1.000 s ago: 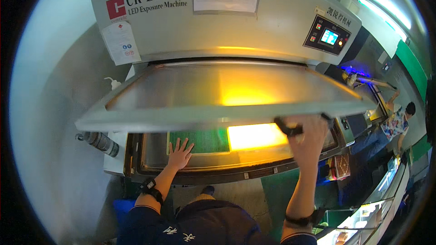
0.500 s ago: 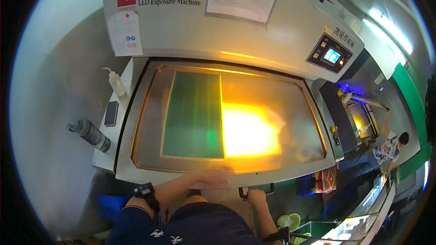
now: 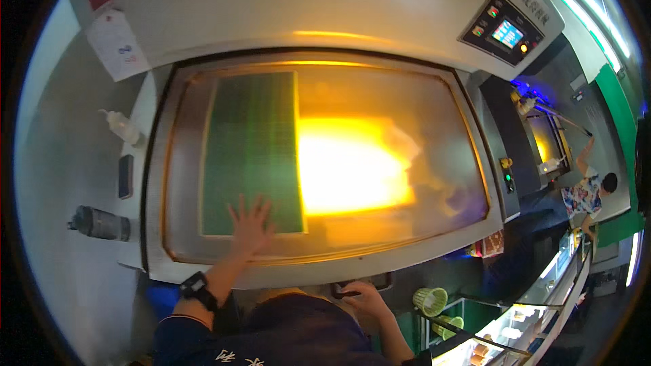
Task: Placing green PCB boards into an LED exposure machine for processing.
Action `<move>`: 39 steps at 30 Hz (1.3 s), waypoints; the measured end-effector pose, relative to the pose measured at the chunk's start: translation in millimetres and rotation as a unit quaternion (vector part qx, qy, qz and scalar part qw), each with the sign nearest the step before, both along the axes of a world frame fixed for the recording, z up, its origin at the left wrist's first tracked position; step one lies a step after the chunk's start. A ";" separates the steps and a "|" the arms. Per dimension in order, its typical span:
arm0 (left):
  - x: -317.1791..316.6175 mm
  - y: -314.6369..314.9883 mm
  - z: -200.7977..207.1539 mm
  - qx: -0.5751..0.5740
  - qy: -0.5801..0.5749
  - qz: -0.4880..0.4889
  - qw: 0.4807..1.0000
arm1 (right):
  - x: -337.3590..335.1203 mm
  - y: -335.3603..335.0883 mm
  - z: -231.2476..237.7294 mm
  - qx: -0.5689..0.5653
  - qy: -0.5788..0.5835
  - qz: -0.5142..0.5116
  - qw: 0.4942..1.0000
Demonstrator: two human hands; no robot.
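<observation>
A large flat machine bed (image 3: 441,220) under a clear-looking cover fills the middle, with a bright yellow glow on its right half. Left of the glow lies a green rectangular panel (image 3: 251,135) with a pale border. My left hand (image 3: 251,227) spreads its fingers over the panel's near edge; whether it presses on the cover or hovers just above cannot be made out. At the front edge, my right hand (image 3: 365,298) curls around the left part of a dark handle (image 3: 387,280).
The machine's grey hood (image 3: 380,0) and control panel (image 3: 505,27) rise behind. A white squeeze bottle (image 3: 122,127), a phone (image 3: 125,176) and a dark drink bottle (image 3: 100,223) line the left ledge. Green baskets (image 3: 430,301) stand low right; another person (image 3: 583,193) works farther right.
My left hand has moved from the bed's front edge, forward and left onto the panel area, fingers now spread. My right hand stays at the handle. The whole view has shifted.
</observation>
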State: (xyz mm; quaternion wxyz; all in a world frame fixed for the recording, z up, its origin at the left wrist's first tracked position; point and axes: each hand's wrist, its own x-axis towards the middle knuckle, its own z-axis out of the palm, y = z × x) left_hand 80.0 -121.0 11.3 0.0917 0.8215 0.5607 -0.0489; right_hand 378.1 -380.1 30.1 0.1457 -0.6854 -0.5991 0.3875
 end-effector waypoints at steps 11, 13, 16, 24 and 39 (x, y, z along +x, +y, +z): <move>-18.1 0.3 -5.6 0.072 0.003 0.015 0.997 | 243.2 -2.8 -171.3 -0.123 -0.092 -0.029 0.988; 10.4 18.2 -43.1 0.083 0.041 0.035 0.995 | 282.8 1.8 -247.3 0.083 -0.218 -0.047 0.971; 55.4 5.4 -49.0 -0.090 0.042 0.114 0.989 | 270.5 40.1 -272.6 0.023 -0.195 -0.043 0.980; 130.0 -49.2 -30.0 0.062 -0.001 -0.060 0.996 | 221.3 7.9 -272.0 0.006 -0.164 -0.098 0.982; -34.7 -2.0 -3.0 -0.031 -0.021 0.101 0.994 | 88.0 -263.6 -191.7 -0.176 0.240 -0.657 0.693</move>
